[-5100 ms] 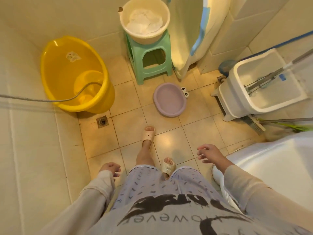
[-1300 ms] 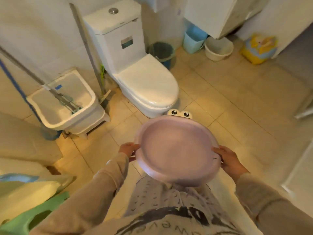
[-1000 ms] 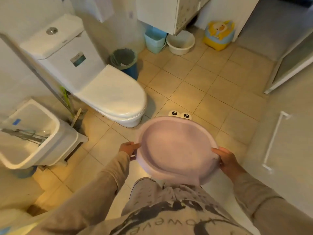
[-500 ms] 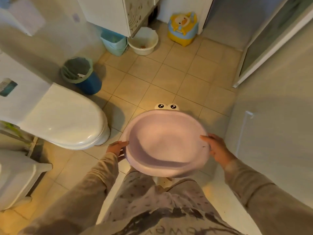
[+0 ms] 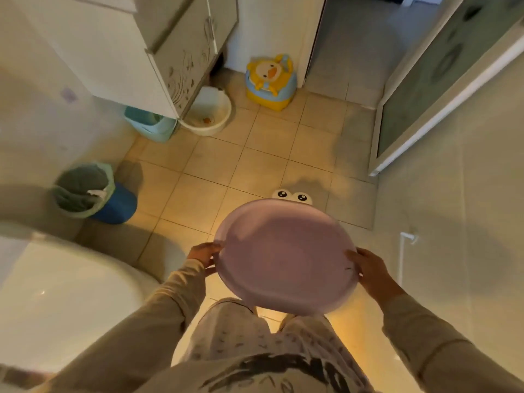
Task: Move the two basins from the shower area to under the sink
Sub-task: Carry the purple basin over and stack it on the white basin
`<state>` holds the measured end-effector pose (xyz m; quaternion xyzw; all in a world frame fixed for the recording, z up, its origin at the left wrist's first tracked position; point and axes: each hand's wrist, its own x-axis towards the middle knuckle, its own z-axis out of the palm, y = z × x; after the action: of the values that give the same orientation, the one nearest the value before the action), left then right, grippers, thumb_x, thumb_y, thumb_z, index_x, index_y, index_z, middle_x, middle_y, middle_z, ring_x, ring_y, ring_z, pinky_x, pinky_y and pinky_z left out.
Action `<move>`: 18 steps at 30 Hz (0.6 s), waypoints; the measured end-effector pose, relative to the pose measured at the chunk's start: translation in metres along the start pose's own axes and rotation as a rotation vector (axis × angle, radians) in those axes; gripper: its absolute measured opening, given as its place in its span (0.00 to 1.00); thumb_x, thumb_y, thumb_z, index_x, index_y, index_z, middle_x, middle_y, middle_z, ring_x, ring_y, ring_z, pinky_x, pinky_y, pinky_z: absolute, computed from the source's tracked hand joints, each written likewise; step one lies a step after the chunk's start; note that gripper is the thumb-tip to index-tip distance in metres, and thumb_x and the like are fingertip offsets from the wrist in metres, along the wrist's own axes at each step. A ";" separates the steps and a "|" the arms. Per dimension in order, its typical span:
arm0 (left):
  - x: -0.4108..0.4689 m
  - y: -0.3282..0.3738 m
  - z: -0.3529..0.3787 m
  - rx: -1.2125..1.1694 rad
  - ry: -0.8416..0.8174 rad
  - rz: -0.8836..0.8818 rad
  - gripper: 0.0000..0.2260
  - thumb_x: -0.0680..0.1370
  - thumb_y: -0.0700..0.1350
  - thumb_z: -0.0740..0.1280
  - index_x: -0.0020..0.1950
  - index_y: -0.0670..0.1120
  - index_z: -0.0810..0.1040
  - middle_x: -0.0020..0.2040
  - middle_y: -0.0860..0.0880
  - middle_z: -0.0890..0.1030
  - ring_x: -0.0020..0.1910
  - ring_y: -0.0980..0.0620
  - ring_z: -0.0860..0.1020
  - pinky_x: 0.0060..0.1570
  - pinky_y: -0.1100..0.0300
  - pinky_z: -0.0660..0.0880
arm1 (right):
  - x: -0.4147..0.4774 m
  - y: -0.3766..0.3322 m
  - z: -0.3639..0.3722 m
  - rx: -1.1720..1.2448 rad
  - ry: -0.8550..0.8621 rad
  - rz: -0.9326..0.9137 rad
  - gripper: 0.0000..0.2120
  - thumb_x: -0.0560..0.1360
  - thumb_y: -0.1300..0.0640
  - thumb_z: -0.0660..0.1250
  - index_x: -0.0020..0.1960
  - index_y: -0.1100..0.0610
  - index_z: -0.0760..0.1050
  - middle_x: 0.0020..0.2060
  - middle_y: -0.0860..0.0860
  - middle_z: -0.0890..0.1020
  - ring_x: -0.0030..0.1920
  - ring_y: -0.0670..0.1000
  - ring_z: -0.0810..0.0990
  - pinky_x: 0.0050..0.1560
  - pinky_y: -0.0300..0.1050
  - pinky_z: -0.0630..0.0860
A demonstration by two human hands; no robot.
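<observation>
purple basin (image 5: 283, 256) rim between both hands, over open floor (image 5: 226, 165)

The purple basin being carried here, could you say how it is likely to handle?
The purple basin looks empty, so probably light. The left hand and right hand hold only its rim and nothing sags, so likely stiff.

Basin (image 5: 283, 256) between both hands; toilet (image 5: 65, 296) left; cabinet (image 5: 136, 52) ahead.
</observation>
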<state>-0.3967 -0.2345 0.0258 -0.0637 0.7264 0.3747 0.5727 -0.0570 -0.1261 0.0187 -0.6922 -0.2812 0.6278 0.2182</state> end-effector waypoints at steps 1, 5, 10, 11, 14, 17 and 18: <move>0.006 0.017 0.005 0.012 -0.008 0.003 0.13 0.75 0.37 0.65 0.59 0.36 0.76 0.40 0.45 0.76 0.35 0.47 0.74 0.34 0.58 0.72 | 0.007 -0.011 0.004 0.001 0.013 0.000 0.16 0.71 0.61 0.70 0.59 0.60 0.78 0.45 0.55 0.82 0.43 0.54 0.79 0.39 0.45 0.76; 0.027 0.079 0.024 0.047 0.041 -0.001 0.10 0.74 0.35 0.65 0.54 0.33 0.77 0.49 0.42 0.76 0.44 0.43 0.74 0.46 0.51 0.75 | 0.033 -0.051 0.024 0.059 0.062 0.022 0.17 0.71 0.63 0.70 0.60 0.59 0.77 0.48 0.56 0.81 0.47 0.56 0.78 0.42 0.45 0.76; 0.058 0.134 0.059 0.120 0.047 -0.013 0.18 0.74 0.35 0.65 0.64 0.32 0.73 0.51 0.41 0.76 0.51 0.43 0.73 0.55 0.49 0.74 | 0.077 -0.094 0.034 0.072 0.057 0.040 0.16 0.71 0.62 0.69 0.59 0.59 0.77 0.44 0.53 0.82 0.48 0.57 0.78 0.43 0.47 0.76; 0.064 0.144 0.068 0.127 0.051 -0.016 0.18 0.74 0.35 0.65 0.64 0.33 0.73 0.51 0.41 0.75 0.51 0.43 0.74 0.55 0.49 0.74 | 0.089 -0.104 0.035 0.073 0.057 0.050 0.16 0.71 0.62 0.69 0.60 0.59 0.77 0.46 0.54 0.82 0.50 0.57 0.78 0.44 0.48 0.76; 0.085 0.173 0.094 0.096 0.086 -0.024 0.18 0.74 0.36 0.66 0.63 0.33 0.73 0.51 0.41 0.76 0.51 0.43 0.74 0.53 0.49 0.74 | 0.132 -0.140 0.038 0.056 0.047 0.067 0.19 0.72 0.62 0.69 0.62 0.61 0.75 0.52 0.59 0.81 0.52 0.59 0.77 0.44 0.47 0.77; 0.107 0.201 0.123 0.057 0.128 -0.060 0.17 0.73 0.36 0.67 0.62 0.34 0.74 0.50 0.41 0.76 0.50 0.43 0.74 0.51 0.50 0.74 | 0.179 -0.188 0.041 -0.002 -0.001 0.047 0.20 0.72 0.62 0.68 0.63 0.62 0.75 0.55 0.61 0.80 0.53 0.60 0.77 0.47 0.49 0.77; 0.114 0.211 0.133 0.043 0.142 -0.073 0.17 0.73 0.36 0.67 0.62 0.33 0.74 0.48 0.42 0.77 0.50 0.43 0.75 0.51 0.50 0.75 | 0.194 -0.207 0.043 -0.026 -0.019 0.038 0.20 0.72 0.62 0.68 0.63 0.63 0.75 0.56 0.61 0.80 0.54 0.60 0.77 0.50 0.51 0.77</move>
<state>-0.4402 0.0358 0.0167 -0.1041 0.7701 0.3325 0.5343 -0.1128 0.1550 0.0046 -0.6944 -0.2782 0.6346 0.1943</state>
